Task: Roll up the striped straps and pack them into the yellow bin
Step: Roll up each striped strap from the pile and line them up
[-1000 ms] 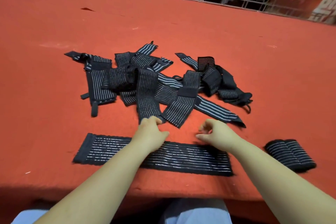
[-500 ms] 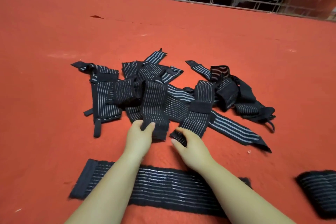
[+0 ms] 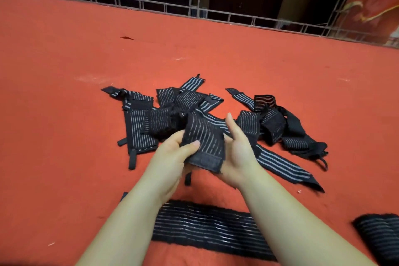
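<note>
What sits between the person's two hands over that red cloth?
In the head view, a black striped elastic strap, its plain dark end nearest the camera, spans the gap. The left hand grips one edge; the right hand holds the other.

Just a big red felt-covered table (image 3: 64, 75), a metal grid railing (image 3: 216, 14) along its far edge, and some red-gold poster (image 3: 371, 13) past the far right corner.

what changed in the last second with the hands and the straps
Both hands left the flat strap near the table edge and reached forward into the pile. The left hand and right hand now grip one strap and have lifted its near end. The flat strap and the rolled straps at the right stayed put.
</note>
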